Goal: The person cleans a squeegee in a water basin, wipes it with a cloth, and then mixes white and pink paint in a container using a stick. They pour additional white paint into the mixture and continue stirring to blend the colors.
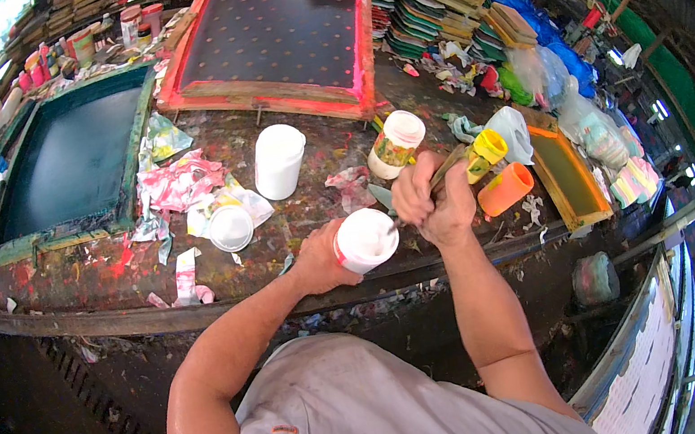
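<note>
My left hand (323, 259) is wrapped around the side of an open white plastic jar (364, 249) with white paint-like stuff inside. Above its right rim, my right hand (436, 203) grips a thin stirring tool (449, 163). The tool's tip reaches into the jar's mouth, and most of its length is covered by my fingers. Left of the jar lies a round white lid (231, 227) on crumpled paper. A taller white jar (280, 162) stands behind. Beyond my right hand are a paint-smeared jar (392, 153), a yellow jar (486, 153) and a tilted orange jar (506, 189).
A pink-edged printing screen (264, 35) leans at the back of the stained table (104, 287). To the left rests a green-framed screen (71, 165), to the right a smaller orange-framed one (570, 172). Crumpled rags (182, 179), stacked frames (416, 20) and plastic bags (598, 132) crowd around.
</note>
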{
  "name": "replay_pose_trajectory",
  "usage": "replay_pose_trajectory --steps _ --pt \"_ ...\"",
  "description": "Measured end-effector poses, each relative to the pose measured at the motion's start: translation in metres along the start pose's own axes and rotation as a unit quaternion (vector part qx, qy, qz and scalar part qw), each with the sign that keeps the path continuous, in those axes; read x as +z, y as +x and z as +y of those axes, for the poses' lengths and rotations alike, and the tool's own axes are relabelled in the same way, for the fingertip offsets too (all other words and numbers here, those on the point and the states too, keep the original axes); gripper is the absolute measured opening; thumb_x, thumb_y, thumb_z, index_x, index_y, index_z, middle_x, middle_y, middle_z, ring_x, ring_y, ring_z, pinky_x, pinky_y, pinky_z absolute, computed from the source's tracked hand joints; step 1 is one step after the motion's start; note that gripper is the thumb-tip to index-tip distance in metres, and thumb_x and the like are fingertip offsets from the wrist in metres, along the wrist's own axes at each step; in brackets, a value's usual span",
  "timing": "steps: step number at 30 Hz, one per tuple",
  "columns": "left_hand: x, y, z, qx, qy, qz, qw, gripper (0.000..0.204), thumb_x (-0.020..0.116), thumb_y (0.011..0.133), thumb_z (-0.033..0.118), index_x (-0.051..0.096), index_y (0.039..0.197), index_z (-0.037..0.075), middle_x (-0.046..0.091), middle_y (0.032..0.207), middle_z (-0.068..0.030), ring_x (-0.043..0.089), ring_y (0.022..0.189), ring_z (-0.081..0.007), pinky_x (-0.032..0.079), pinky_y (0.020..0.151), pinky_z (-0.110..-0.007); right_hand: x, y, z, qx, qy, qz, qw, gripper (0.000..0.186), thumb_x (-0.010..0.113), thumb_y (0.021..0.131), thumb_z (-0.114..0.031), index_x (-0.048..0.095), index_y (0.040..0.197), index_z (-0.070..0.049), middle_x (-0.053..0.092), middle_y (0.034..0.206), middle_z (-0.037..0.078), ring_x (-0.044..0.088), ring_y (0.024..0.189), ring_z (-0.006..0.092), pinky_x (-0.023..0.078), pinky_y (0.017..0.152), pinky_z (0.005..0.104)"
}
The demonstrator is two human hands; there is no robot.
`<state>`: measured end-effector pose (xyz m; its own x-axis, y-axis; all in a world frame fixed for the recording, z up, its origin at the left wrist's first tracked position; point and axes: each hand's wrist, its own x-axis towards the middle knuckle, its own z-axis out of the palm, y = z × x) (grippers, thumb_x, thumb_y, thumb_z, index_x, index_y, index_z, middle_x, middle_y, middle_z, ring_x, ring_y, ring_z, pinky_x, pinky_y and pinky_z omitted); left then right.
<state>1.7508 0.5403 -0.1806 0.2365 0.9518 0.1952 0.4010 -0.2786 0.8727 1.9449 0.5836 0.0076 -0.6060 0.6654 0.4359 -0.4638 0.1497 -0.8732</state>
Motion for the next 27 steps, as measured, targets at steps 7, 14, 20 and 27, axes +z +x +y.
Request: replay_pose_trajectory --steps 7,14,20,27 --pt "0.0 0.002 0.002 -0.001 -0.021 -0.015 1.0 0.106 0.096 0.059 0.031 0.055 0.154 0.01 0.069 0.14 -0.0167 0.063 0.135 -0.0418 0.048 0.117 -0.053 -0.002 -0.011 0.024 0.08 0.133 -0.11 0.982 0.072 0.035 0.113 -0.076 0.046 0.083 -0.011 0.04 0.066 0.0 0.038 0.058 0.014 0.034 0.055 0.0316" --pt "0.0 0.002 0.0 0.014 -0.028 -0.005 1.0 0.106 0.096 0.059 0.031 0.055 0.154 0.011 0.069 0.14 -0.0167 0.063 0.134 -0.0425 0.048 0.117 -0.053 0.018 -0.002 0.044 -0.101 0.002 0.051 0.994 0.072 0.037 0.113 -0.076 0.046 0.083 -0.011 0.041 0.067 0.001 0.04 0.058 0.0157 0.032 0.054 0.0324" --pt "0.001 0.003 -0.002 0.005 -0.007 0.0 1.0 0.106 0.097 0.059 0.032 0.055 0.155 0.011 0.069 0.139 -0.0161 0.063 0.134 -0.0412 0.047 0.118 -0.053 -0.004 0.005 0.005 -0.031 0.024 -0.01 0.999 0.072 0.043 0.111 -0.076 0.049 0.083 -0.01 0.04 0.064 -0.001 0.036 0.055 0.0125 0.03 0.052 0.0318" --pt "0.003 0.002 -0.004 0.013 -0.01 -0.002 1.0 0.107 0.096 0.059 0.031 0.054 0.155 0.011 0.069 0.139 -0.017 0.063 0.134 -0.0411 0.048 0.117 -0.054 -0.005 -0.01 0.015 0.061 0.122 -0.099 0.986 0.069 0.039 0.114 -0.073 0.048 0.085 -0.011 0.04 0.066 -0.001 0.038 0.058 0.0136 0.033 0.055 0.0308"
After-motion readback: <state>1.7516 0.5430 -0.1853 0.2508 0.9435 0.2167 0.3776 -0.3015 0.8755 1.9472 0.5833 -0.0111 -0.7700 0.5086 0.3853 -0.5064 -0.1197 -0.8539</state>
